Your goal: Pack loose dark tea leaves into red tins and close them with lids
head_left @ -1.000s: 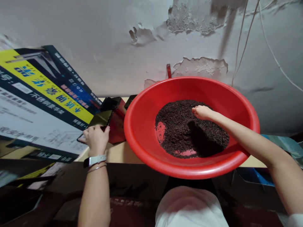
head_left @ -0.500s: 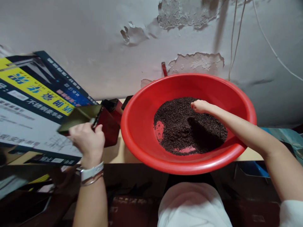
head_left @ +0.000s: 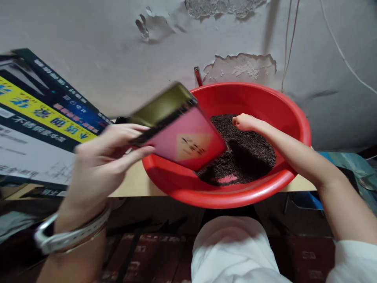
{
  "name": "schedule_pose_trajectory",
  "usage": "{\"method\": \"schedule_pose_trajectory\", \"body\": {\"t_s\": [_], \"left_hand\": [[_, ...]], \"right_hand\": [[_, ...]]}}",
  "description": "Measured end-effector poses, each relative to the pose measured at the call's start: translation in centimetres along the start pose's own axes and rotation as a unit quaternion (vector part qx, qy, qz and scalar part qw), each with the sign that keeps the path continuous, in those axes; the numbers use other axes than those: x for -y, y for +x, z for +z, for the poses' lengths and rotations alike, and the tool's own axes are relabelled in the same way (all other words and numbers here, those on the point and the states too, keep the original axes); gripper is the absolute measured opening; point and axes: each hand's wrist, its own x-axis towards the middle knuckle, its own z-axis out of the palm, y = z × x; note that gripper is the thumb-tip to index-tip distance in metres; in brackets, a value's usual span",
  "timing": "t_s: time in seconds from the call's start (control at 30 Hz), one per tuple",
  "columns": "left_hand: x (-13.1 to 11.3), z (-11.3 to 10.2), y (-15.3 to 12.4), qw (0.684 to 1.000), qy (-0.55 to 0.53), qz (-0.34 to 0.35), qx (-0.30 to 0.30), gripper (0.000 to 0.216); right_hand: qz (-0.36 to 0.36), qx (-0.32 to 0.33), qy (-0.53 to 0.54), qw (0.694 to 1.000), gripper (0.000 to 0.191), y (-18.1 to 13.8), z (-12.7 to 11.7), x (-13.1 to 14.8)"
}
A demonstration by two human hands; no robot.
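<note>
Fingers (head_left: 138, 151) of the left hand (head_left: 100, 165) grip a rectangular red tin box (head_left: 188, 143) with an olive-gold side, tilted over the round red plastic basin's (head_left: 265, 98) left rim. Right hand (head_left: 244, 122) lies curled on dark loose grains (head_left: 253, 153) inside, well apart from the box; whether it grasps any is unclear.

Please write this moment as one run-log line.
left hand: holds tilted red box over red basin | right hand: inside basin, touching dark grains
</note>
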Motion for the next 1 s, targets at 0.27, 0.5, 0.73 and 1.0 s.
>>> {"method": "schedule_pose_trajectory", "body": {"t_s": [0.27, 0.5, 0.73, 1.0], "left_hand": [[-0.7, 5.8, 3.4, 0.95, -0.108, 0.092, 0.279, 0.02], [0.7, 8.7, 3.7, 0.917, -0.11, 0.134, 0.36, 0.022], [1.0, 9.7, 2.3, 0.882, -0.12, 0.179, 0.418, 0.019], [-0.3, 7.9, 3.1, 0.808, -0.126, 0.177, 0.548, 0.023]], "right_hand": [[-0.003, 0.008, -0.001, 1.0, 0.033, 0.3, 0.2, -0.2], [-0.018, -0.001, 0.026, 1.0, 0.033, 0.1, 0.3, 0.1], [-0.213, -0.056, 0.228, 0.949, 0.023, -3.1, -2.8, 3.0], [-0.344, 0.077, 0.099, 0.931, 0.02, -8.7, -3.9, 8.9]]}}
